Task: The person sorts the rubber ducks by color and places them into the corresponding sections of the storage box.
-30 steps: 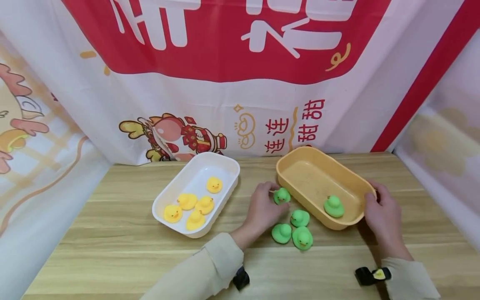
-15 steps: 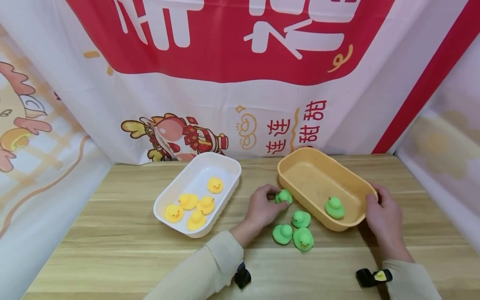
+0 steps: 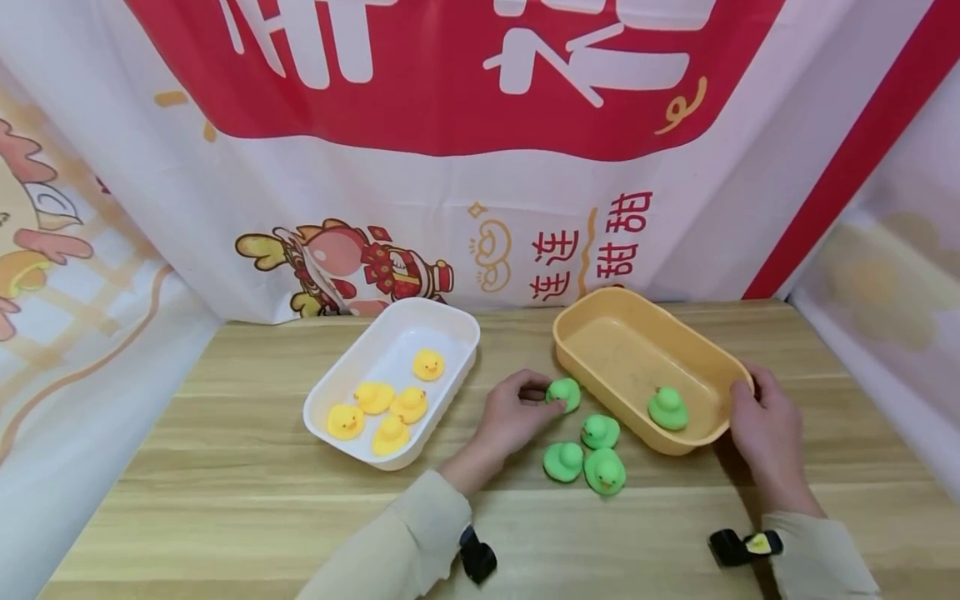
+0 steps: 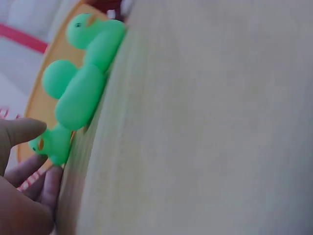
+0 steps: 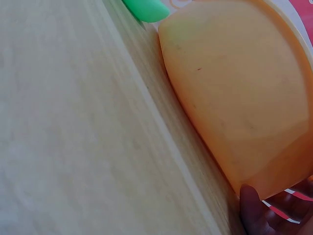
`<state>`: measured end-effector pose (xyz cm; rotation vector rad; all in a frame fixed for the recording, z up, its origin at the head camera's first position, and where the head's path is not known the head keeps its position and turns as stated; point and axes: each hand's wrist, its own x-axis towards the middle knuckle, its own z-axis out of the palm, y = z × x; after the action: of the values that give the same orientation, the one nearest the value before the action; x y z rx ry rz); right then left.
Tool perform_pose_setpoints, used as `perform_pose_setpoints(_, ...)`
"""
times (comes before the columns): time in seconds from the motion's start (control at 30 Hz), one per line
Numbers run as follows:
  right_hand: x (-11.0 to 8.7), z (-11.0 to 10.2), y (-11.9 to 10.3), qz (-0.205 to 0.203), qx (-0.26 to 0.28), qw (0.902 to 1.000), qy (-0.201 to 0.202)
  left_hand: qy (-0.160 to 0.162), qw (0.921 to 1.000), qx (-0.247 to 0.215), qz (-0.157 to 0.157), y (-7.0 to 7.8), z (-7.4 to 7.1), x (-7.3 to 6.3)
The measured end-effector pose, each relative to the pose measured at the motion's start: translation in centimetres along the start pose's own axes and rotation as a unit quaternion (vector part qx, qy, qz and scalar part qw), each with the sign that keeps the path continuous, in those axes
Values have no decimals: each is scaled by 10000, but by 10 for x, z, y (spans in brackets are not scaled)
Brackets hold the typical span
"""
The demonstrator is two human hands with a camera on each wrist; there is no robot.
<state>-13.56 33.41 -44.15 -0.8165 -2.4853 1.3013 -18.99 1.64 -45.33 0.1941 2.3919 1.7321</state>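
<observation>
In the head view my left hand [image 3: 517,417] pinches a green rubber duck [image 3: 563,395] beside the orange tub [image 3: 600,375]. From the left wrist, its thumb lies at the duck's head [image 4: 38,142], with other fingers at the far side and base. My right hand [image 3: 768,433] grips the tub's right end, thumb over the rim and fingers outside. One green duck [image 3: 667,408] sits inside that tub. Three more green ducks cluster on the table in front: an upper one [image 3: 600,432], a left one [image 3: 563,461] and a right one [image 3: 604,472].
A white tub [image 3: 442,417] stands left on the wooden table [image 3: 225,500], holding several yellow ducks [image 3: 391,435]. Behind the table hangs a printed red and white cloth [image 3: 420,183], with more cloth at both sides. Black straps circle both wrists.
My left hand has drawn back slightly to the left, and the duck at its fingers has shifted a little towards me and turned. My right hand stays at the orange tub.
</observation>
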Motion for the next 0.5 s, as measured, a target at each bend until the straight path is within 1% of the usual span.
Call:
perform_pose_setpoints(0.1, 2, 0, -4, -43, 61, 10000, 14, 87, 9998, -174, -43, -4, -8, -1)
perform_pose_setpoints(0.2, 2, -1, -4, 22, 53, 10000, -5, 131, 9996, -253, -2, -5, -11, -2)
perform_pose_setpoints(0.27, 1, -2, -2, 95, 54, 9999, -23, 91, 9997, -239, 29, -3, -11, -2)
perform_pose_setpoints(0.37, -1, -3, -1, 189, 40, 9998, -78, 1, 9998, -189, -66, 0, -9, -2)
perform_pose_setpoints(0.5, -2, -1, -2, 113, 48, 9999, -89, 70, 9997, 30, -242, 6, -9, -1)
